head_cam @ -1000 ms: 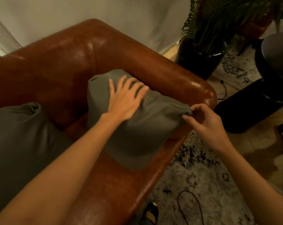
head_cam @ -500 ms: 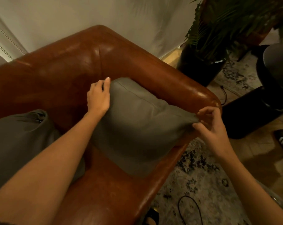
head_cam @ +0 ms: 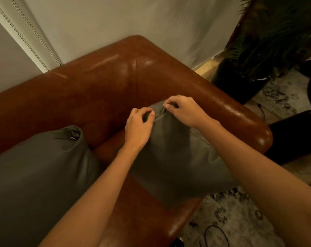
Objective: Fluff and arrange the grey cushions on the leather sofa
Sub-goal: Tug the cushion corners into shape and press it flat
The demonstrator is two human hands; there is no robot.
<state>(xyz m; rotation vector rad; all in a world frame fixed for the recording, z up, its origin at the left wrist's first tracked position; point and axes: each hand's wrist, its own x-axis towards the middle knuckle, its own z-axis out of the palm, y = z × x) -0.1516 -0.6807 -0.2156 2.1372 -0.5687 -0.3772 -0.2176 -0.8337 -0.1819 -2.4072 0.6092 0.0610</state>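
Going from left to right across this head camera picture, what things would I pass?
Grey cushion at the left → left hand → right hand, both pinching the top of the second grey cushion → sofa arm → black plant pot.

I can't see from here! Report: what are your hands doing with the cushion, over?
Left hand and right hand both pinch top corner of right cushion. Cushion stands in sofa corner. Second cushion lies left, untouched. Nothing in the way.

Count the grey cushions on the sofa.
2. One cushion stands in the sofa corner, pinched at its top by the left hand and right hand; another lies at left, partly cropped.
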